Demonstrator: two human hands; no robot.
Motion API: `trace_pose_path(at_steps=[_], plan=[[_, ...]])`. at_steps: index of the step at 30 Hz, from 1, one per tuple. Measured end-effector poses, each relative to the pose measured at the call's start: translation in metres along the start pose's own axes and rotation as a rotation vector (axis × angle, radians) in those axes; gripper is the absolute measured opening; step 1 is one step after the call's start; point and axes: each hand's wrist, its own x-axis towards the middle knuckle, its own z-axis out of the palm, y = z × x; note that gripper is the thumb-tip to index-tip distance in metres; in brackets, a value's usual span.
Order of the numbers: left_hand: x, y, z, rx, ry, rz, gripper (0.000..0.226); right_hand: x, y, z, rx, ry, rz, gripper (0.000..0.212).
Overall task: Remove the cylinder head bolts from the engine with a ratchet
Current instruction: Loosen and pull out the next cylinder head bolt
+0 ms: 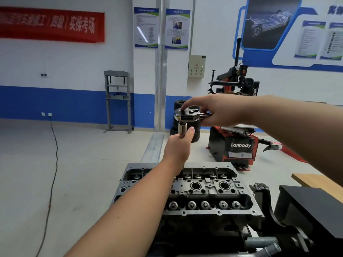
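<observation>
A chrome ratchet [187, 114] is held up in the air above the engine, with a socket [182, 128] hanging from its head. My right hand [219, 112] grips the ratchet's head and handle from the right, thumb on top. My left hand [179, 145] is closed around the shaft below the socket; whatever hangs under it is hidden by the fist. The grey cylinder head [207, 190] lies below, with valve springs in two rows and round plug wells in the middle. My left forearm crosses its left half.
A red and black tyre changer [239, 145] stands behind the engine, with stacked tyres [178, 125] beside it. A black engine stand bracket [289, 219] is at the right, a wooden table corner [311, 179] beyond. A grey press frame [118, 101] stands by the wall. A cable [53, 164] runs across the floor.
</observation>
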Motion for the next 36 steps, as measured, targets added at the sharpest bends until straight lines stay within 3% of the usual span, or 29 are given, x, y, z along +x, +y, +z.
trace_pose_path(at_steps=[9,19,27,32,36], plan=[[0.001,0.005,-0.002,0.002,-0.082,-0.050,0.041,0.014,0.014,-0.001,0.032,-0.035,-0.012,0.063],[0.001,0.001,-0.003,-0.047,-0.096,-0.046,0.041,0.014,0.032,0.023,-0.006,0.146,-0.152,0.061],[0.001,0.000,-0.003,-0.053,-0.100,-0.033,0.039,0.015,0.033,0.023,-0.257,0.205,-0.270,0.069],[-0.001,0.002,-0.001,-0.061,-0.072,-0.048,0.040,0.015,0.025,0.026,-0.346,0.246,-0.202,0.079],[0.000,0.003,-0.001,-0.049,-0.051,-0.065,0.041,0.010,0.015,0.039,-0.123,0.211,-0.096,0.071]])
